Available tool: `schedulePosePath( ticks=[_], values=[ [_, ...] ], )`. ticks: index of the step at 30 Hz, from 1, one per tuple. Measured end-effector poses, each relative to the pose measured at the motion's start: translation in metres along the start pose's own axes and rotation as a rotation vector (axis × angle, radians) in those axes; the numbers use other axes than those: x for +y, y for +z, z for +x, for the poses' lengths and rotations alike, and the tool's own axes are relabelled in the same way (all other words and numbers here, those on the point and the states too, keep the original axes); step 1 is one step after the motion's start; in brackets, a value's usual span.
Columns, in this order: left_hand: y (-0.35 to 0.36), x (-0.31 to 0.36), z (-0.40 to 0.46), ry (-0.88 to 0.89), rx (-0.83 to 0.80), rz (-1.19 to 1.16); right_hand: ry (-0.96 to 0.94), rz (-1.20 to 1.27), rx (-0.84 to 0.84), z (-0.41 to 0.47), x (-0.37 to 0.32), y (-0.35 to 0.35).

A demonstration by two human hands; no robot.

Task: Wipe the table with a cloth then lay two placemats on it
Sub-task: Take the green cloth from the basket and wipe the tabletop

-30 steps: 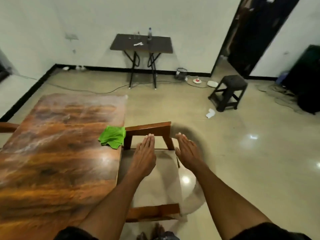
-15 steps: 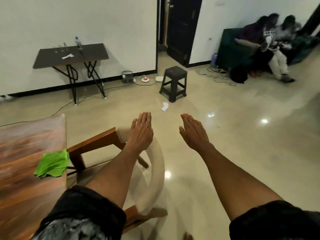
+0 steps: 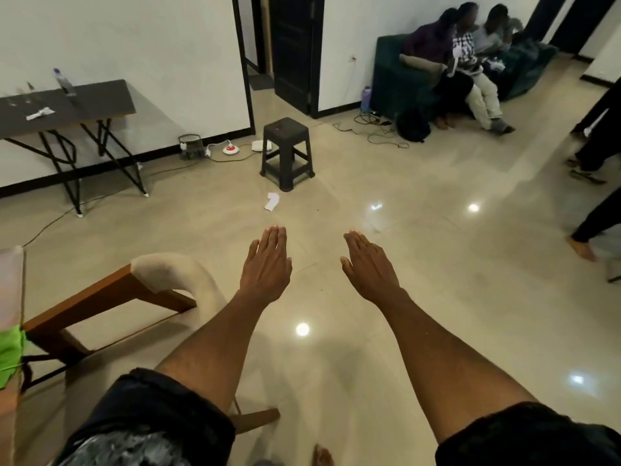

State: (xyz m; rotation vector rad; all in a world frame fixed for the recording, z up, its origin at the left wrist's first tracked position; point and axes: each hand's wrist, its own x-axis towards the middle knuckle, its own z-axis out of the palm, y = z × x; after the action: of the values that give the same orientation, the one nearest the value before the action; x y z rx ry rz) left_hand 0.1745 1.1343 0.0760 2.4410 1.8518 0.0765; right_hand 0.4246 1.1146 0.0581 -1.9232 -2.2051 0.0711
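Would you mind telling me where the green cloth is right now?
In the head view, the green cloth sits at the far left edge, on the table's corner beside the wooden chair, left of both hands.

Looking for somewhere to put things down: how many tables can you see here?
2. A dark folding table stands against the far-left wall. Only a sliver of the wooden table shows at the left edge, with the green cloth on it.

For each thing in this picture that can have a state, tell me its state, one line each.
left hand: open, fingers straight, holds nothing
right hand: open, fingers straight, holds nothing
green cloth: bunched at the table edge, untouched
chair: upright beside the table
black stool: upright, nothing on it
dark door: open
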Motion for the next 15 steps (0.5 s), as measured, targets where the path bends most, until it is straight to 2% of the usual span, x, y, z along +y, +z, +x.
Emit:
schedulePosePath(
  ticks=[7,15],
  values=[
    [0.026,0.015,0.044,-0.004,-0.053,-0.036,0.006,0.026,-0.023,0.020,0.031,0.018],
    [0.055,-0.030,0.109,-0.116,-0.068,-0.076,-0.073,0.015,-0.081,0.111,0.026,0.043]
  ],
)
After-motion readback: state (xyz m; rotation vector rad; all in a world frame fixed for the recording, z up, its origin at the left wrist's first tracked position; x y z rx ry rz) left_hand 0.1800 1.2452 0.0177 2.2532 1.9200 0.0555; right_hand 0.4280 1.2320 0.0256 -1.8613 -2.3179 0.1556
